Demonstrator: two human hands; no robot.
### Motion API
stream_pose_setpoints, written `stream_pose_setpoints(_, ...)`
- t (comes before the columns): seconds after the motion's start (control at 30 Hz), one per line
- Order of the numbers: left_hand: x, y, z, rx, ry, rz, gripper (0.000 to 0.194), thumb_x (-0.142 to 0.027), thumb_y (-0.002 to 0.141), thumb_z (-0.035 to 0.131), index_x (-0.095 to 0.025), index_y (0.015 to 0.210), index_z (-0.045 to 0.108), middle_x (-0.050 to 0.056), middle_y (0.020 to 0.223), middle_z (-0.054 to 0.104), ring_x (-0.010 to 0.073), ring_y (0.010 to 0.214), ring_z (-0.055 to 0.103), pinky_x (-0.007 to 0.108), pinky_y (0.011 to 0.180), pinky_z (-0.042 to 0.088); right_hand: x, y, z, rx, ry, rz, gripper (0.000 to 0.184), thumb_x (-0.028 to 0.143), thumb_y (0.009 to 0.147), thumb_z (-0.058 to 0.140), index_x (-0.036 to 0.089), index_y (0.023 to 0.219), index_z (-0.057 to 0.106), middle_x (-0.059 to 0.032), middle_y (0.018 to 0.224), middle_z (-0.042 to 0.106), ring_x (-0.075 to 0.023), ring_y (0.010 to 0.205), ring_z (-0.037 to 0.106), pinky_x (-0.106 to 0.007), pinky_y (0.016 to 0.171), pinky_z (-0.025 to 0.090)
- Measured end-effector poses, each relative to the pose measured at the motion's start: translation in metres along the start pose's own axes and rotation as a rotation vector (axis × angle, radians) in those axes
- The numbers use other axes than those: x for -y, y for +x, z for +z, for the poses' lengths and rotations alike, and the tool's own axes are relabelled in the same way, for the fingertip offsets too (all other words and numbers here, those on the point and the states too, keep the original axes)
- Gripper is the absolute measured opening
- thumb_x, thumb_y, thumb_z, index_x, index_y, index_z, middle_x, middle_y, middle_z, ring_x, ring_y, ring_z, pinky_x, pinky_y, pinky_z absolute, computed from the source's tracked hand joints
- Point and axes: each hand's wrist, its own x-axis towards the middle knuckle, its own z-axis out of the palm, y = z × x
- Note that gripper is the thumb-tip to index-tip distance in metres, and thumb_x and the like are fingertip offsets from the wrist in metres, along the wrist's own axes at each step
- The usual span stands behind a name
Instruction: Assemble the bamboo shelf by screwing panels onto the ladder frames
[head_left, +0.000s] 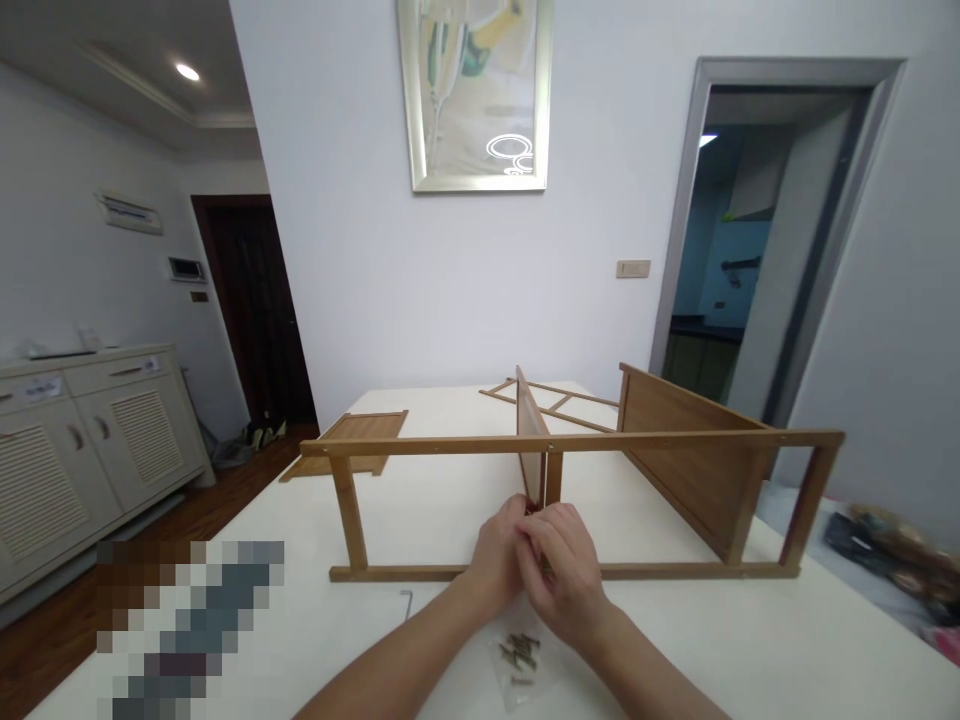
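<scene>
A wooden frame [442, 446] stands on its long side across the table, with a narrow middle panel [529, 425] and a wider right panel [675, 455] reaching back from it. My left hand [493, 560] is closed at the lower end of the middle panel, beside the middle crosspiece [553, 478]. Touching it, my right hand [566, 575] has its fingers pinched together at the same joint. Whatever sits between the fingers is hidden. Just below the hands lies a clear plastic bag with several screws [520, 652]. An L-shaped hex key [407, 602] rests left of my hands.
Flat on the white table [285, 590] at the back left is a loose slatted wooden panel [367, 428]. A second ladder-like frame [574, 396] lies behind the middle panel. Dark and brown items [892, 550] are piled beyond the table's right side. A white cabinet [97, 430] stands left.
</scene>
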Motion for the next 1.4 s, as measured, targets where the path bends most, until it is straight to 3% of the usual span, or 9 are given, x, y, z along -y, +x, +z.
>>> stream_pose_setpoints(0.23, -0.007, 0.0, -0.003, 0.06, 0.179, 0.092, 0.011, -0.028, 0.085, 0.049, -0.021, 0.081, 0.056, 0.005, 0.078, 0.064, 0.0184, 0.069, 0.058, 0.029, 0.064, 0.041, -0.019, 0.006, -0.008, -0.149, -0.049, 0.119, 0.018, 0.005, 0.082, 0.051, 0.02, 0.092, 0.056, -0.0031, 0.073, 0.058, -0.0169, 0.068, 0.051, -0.033, 0.063, 0.042)
stream_pose_setpoints(0.4, -0.026, 0.0, -0.014, 0.076, 0.541, 0.155, 0.012, -0.021, 0.086, 0.044, -0.02, 0.09, 0.055, 0.008, 0.084, 0.066, 0.022, 0.075, 0.062, 0.03, 0.063, 0.038, -0.028, 0.011, -0.014, -0.272, -0.093, 0.175, 0.015, 0.007, 0.084, 0.052, 0.02, 0.092, 0.054, -0.0027, 0.074, 0.057, -0.0162, 0.069, 0.052, -0.031, 0.063, 0.043)
stream_pose_setpoints(0.53, -0.053, -0.002, -0.028, -0.06, 0.838, 0.218, 0.019, -0.017, 0.089, 0.037, -0.02, 0.081, 0.053, 0.005, 0.07, 0.064, 0.0208, 0.061, 0.06, 0.029, 0.054, 0.031, -0.035, 0.008, -0.012, -0.312, -0.076, 0.362, 0.008, 0.014, 0.089, 0.047, 0.02, 0.088, 0.052, -0.0011, 0.074, 0.054, -0.0141, 0.067, 0.051, -0.028, 0.061, 0.043)
stream_pose_setpoints(0.67, -0.082, -0.002, -0.038, -0.31, 0.814, 0.469, 0.013, -0.021, 0.091, 0.043, -0.021, 0.084, 0.054, 0.001, 0.068, 0.062, 0.0162, 0.056, 0.057, 0.027, 0.053, 0.033, -0.042, -0.001, -0.005, -0.289, -0.004, 0.566, 0.01, 0.024, 0.094, 0.042, 0.021, 0.087, 0.048, 0.0006, 0.074, 0.054, -0.0132, 0.065, 0.051, -0.028, 0.06, 0.044)
stream_pose_setpoints(0.77, -0.097, 0.005, -0.04, -0.476, 0.757, 0.678, 0.006, -0.024, 0.088, 0.052, -0.019, 0.088, 0.056, 0.004, 0.074, 0.063, 0.0183, 0.069, 0.058, 0.029, 0.064, 0.041, -0.044, -0.008, 0.002, -0.205, 0.031, 0.554, 0.009, 0.028, 0.094, 0.044, 0.02, 0.094, 0.048, -0.0004, 0.079, 0.056, -0.0136, 0.068, 0.053, -0.028, 0.062, 0.046)
stream_pose_setpoints(0.83, -0.103, 0.012, -0.038, -0.518, 0.764, 0.748, 0.007, -0.025, 0.086, 0.057, -0.018, 0.088, 0.057, 0.005, 0.077, 0.063, 0.0206, 0.075, 0.057, 0.032, 0.071, 0.043, -0.044, -0.011, 0.004, -0.174, 0.006, 0.516, 0.012, 0.03, 0.091, 0.048, 0.02, 0.099, 0.048, -0.0014, 0.082, 0.056, -0.0141, 0.069, 0.054, -0.028, 0.061, 0.046)
stream_pose_setpoints(1.0, -0.108, 0.024, -0.032, -0.526, 0.798, 0.747, 0.01, -0.027, 0.085, 0.059, -0.018, 0.08, 0.056, 0.004, 0.073, 0.061, 0.0209, 0.072, 0.055, 0.035, 0.072, 0.041, -0.044, -0.013, 0.006, -0.133, -0.057, 0.462, 0.015, 0.03, 0.089, 0.051, 0.02, 0.099, 0.047, -0.002, 0.082, 0.055, -0.0145, 0.068, 0.054, -0.028, 0.058, 0.045)
stream_pose_setpoints(1.4, -0.106, 0.023, -0.033, -0.542, 0.816, 0.77, 0.013, -0.022, 0.087, 0.055, -0.019, 0.075, 0.057, 0.004, 0.07, 0.061, 0.0199, 0.071, 0.055, 0.033, 0.07, 0.041, -0.04, -0.015, 0.009, -0.026, -0.109, 0.444, 0.006, 0.024, 0.089, 0.047, 0.02, 0.092, 0.045, -0.001, 0.077, 0.055, -0.0139, 0.061, 0.052, -0.025, 0.05, 0.038)
